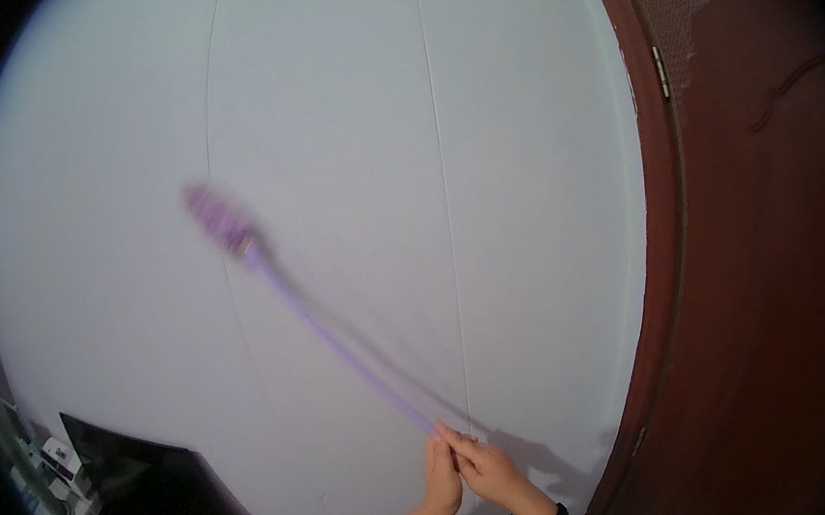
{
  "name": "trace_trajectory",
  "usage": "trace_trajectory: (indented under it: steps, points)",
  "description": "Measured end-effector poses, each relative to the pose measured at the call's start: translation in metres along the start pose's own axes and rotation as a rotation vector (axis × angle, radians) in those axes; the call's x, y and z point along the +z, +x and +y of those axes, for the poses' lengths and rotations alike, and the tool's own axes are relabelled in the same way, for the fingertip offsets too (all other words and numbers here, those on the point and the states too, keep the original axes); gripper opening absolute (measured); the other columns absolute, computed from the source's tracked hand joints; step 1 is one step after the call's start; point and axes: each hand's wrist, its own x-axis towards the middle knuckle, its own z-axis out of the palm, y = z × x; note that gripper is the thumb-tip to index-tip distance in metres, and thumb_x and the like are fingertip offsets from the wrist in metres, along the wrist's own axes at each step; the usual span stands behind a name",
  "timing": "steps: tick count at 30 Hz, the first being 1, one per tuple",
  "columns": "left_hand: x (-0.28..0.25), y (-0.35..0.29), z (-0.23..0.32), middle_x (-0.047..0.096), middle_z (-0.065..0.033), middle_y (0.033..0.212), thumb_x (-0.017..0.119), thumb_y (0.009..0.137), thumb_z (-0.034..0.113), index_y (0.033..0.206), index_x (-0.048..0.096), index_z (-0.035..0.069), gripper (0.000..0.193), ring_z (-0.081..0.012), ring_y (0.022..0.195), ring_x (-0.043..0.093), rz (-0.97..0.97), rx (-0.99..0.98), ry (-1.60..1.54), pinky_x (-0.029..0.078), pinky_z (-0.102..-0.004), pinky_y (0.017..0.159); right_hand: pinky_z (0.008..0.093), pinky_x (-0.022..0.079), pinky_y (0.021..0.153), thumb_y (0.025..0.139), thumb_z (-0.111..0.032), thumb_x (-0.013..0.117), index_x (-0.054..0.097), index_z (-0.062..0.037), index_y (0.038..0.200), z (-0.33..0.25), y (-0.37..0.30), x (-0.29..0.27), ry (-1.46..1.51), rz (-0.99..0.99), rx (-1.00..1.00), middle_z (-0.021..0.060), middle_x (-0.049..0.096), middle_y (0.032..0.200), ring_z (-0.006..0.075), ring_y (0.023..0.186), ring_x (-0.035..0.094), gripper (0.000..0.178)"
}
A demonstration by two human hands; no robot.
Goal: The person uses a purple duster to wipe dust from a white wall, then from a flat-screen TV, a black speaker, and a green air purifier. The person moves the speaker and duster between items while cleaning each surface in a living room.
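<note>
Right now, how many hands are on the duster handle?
2. The left hand and right hand sit side by side at the near end of the purple duster, low in the frame. Its blurred head is up against the white wall.

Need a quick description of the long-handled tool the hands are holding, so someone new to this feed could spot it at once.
Start from the big pale wall, left of the red-brown door. Both hands, left hand and right hand, meet low on it, gripping a thin purple pole. Follow that pole up and left to the duster: its fuzzy purple head, motion-blurred, is the only coloured thing against the wall.
</note>
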Motion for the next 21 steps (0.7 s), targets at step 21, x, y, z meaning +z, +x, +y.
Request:
trace_trajectory:
  steps: [21]
  points:
    - [-0.038, -0.066, -0.020, 0.063, -0.0045, 0.092, 0.047, 0.108, 0.038, 0.104, 0.063, 0.004, 0.038, -0.0128, 0.086, 0.058, -0.166, -0.354, 0.187, 0.050, -0.0295, 0.079, 0.0374, 0.051, 0.091, 0.102, -0.005, 0.049, 0.018, -0.0251, 0.162, 0.005, -0.090, 0.088, 0.161, 0.459, 0.157, 0.0156, 0.058, 0.132, 0.0292, 0.111, 0.063, 0.071]
